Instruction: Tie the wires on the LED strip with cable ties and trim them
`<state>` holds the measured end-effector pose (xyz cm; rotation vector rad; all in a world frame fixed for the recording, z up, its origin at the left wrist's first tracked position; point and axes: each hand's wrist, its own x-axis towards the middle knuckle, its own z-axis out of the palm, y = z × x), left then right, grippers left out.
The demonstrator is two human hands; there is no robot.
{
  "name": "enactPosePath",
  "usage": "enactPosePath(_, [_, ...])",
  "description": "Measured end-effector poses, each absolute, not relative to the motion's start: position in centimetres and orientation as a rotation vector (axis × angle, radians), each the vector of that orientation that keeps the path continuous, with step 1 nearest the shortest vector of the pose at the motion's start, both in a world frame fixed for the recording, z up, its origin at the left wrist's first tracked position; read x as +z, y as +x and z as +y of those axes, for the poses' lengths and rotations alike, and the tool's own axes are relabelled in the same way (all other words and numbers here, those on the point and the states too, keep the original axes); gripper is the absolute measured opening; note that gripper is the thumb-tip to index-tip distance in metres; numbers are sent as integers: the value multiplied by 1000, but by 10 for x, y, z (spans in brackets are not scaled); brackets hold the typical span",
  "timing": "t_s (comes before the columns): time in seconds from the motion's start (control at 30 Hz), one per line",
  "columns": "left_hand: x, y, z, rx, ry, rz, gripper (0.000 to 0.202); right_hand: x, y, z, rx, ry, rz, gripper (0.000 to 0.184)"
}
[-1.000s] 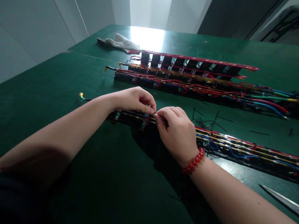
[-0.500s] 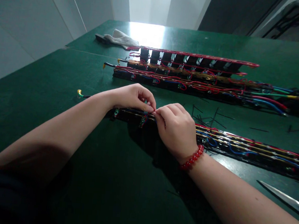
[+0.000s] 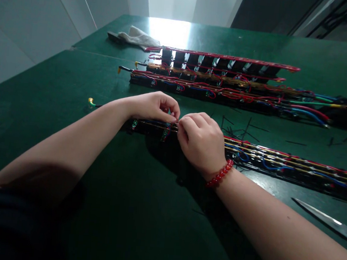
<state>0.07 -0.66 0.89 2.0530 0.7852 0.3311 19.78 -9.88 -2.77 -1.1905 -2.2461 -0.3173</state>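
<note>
A long black strip assembly [image 3: 279, 164] with gold rails and red and blue wires lies across the green table [image 3: 44, 95] in front of me. My left hand [image 3: 151, 106] and my right hand [image 3: 202, 142] meet over its left part. Both pinch with fingertips pressed together at one spot on the strip; what lies between the fingers is too small to make out. A red bead bracelet [image 3: 219, 174] circles my right wrist. A green lead with a gold tip [image 3: 91, 101] sticks out from the strip's left end.
Three similar wired strips [image 3: 224, 90] lie side by side farther back. Short black cut pieces [image 3: 239, 129] are scattered between the strips. A white cloth [image 3: 135, 37] lies at the far left. A metal blade [image 3: 325, 220] lies near the right edge.
Both hands have stayed pinched together at the same spot on the strip. The whole scene has slid slightly upward in the view as my head tilted.
</note>
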Motion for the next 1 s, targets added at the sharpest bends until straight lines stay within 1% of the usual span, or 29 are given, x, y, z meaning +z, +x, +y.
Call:
enactPosePath(0.23, [9,-1,-5,263,1992,814,17,-27,199,-99,-263,-1182,-2248,21])
enactPosePath(0.6, [12,-3,-6,192,1950,757,20,-27,200,-99,-274,-1138,-2222,18])
enactPosePath(0.87, [12,-2,-9,298,2047,719,17,-27,200,-99,-156,-1194,-2159,24])
enactPosePath(1.0, [8,-2,-9,399,1956,763,17,-27,200,-98,-77,-1190,-2145,24])
